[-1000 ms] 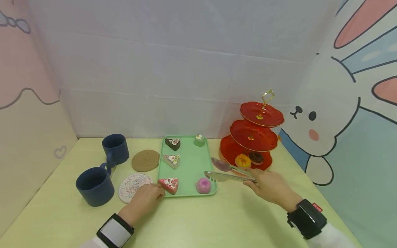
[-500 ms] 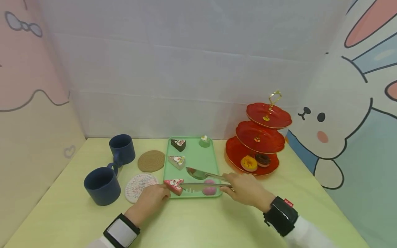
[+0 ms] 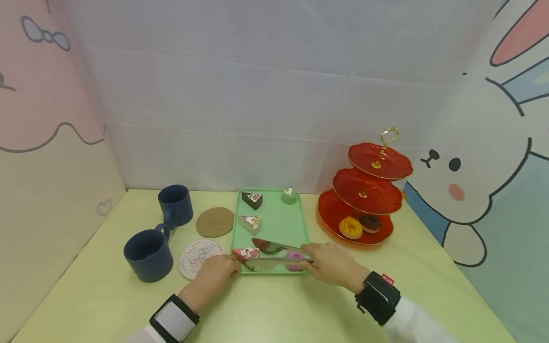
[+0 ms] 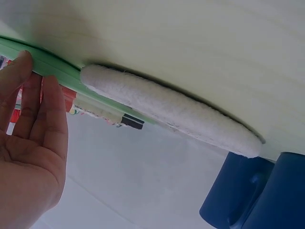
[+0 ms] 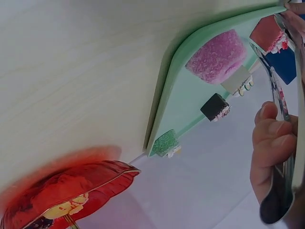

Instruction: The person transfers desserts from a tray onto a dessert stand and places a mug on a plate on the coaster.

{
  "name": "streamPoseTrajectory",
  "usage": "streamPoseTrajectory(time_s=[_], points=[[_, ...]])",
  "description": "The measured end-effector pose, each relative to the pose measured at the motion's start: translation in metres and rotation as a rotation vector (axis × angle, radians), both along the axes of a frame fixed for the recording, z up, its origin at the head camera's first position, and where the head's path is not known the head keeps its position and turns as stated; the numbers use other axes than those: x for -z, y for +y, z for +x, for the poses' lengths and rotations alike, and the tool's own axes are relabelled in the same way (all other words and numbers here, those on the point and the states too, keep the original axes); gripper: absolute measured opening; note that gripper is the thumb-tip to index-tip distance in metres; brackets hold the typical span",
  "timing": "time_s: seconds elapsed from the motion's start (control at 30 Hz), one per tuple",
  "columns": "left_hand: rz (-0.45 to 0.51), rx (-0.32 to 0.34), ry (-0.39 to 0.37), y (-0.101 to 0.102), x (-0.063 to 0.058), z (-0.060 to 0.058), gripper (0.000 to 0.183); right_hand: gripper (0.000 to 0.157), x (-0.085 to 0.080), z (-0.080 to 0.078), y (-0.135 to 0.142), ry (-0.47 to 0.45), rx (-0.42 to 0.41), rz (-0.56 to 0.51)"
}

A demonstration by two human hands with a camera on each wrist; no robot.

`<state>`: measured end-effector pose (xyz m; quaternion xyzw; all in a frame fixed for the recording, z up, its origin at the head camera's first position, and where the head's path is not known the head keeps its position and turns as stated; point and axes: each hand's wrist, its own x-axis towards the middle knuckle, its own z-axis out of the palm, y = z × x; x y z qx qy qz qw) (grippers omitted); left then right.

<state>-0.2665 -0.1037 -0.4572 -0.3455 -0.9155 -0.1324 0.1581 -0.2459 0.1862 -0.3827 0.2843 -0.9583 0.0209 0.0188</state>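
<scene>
My left hand pinches the front left rim of a green tray; the left wrist view shows its thumb and fingertips at this rim. My right hand grips metal serving tongs, their two arms spread apart low over the tray's front. The ends of the tongs are at a pink cake slice in the front left corner; whether they touch it I cannot tell. A purple round dessert lies partly behind the tongs in the head view. A pale cake slice, a chocolate slice and a green dessert are farther back on the tray.
A red three-tier stand rises at the right, with a yellow donut and a chocolate donut on its lowest plate. Two blue mugs stand left, beside a brown coaster and a speckled white coaster.
My right hand has carried the tongs leftward from beside the stand, over the purple dessert, to the pink cake slice. The left hand stays at the tray's rim. The head view has shifted slightly.
</scene>
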Motion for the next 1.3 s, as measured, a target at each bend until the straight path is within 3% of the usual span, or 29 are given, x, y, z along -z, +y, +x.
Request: streamPoseTrajectory(time_s=[1.0, 1.3], points=[[0.009, 0.009, 0.006, 0.001, -0.003, 0.002, 0.017, 0.030, 0.005, -0.002, -0.001, 0.092, -0.062, -0.013], [-0.003, -0.002, -0.010, 0.000, -0.003, 0.002, 0.016, 0.029, -0.005, -0.005, 0.002, 0.107, -0.029, -0.034]])
